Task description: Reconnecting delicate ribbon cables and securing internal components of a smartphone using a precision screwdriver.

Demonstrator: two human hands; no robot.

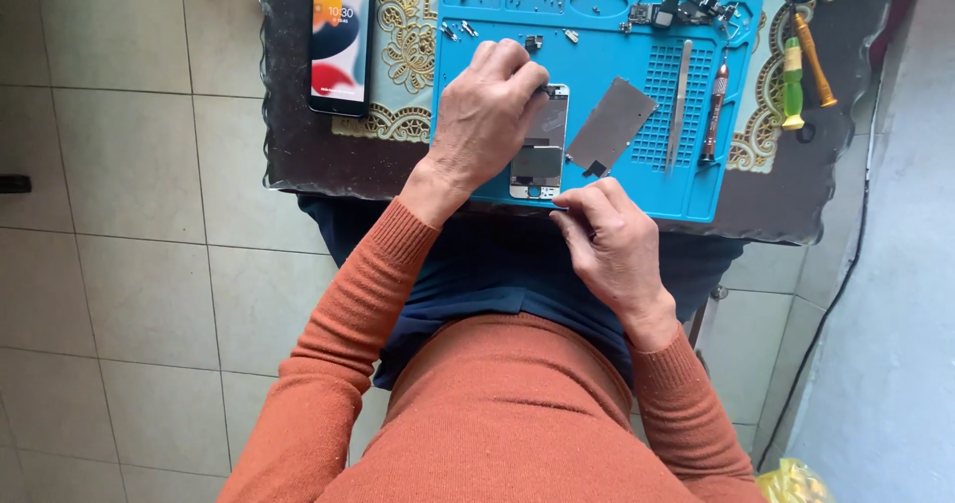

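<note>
A view straight down from a person's head onto a small dark table (298, 165) with a wavy glass-like edge, standing on a floor of pale square tiles (129, 264). A grey wall (895, 314) runs down the right side, with a thin dark cable (846, 274) hanging along it. On the table lies a cloth with gold ornamental patterns (403, 35), and on top of that a bright blue work mat (597, 45) with small moulded compartments along its far edge and a grid of tiny holes on its right part.

In the middle of the mat lies one opened phone body (542, 150), slim and silver-grey, its inner face up, showing dark and metallic parts. The left hand (487, 115) rests over its upper left part, fingers curled down and pressing on it. The right hand (607, 239) sits at the mat's near edge, just beside the phone's lower end, fingers pinched together; whether they hold anything cannot be told.

Just right of the phone body lies one flat grey metal plate (612, 125), tilted. Further right lie one slim metal prying tool (679, 100) and one dark red screwdriver (714, 110). Several tiny screws and small parts (468, 27) are scattered in the mat's far trays. Off the mat to the right lie two more tools, one with a green handle (792, 85) and one with an orange handle (814, 60). To the left, on the table, lies one whole phone (339, 40) with its screen lit in colour. The person wears rust-orange sleeves (368, 304).
</note>
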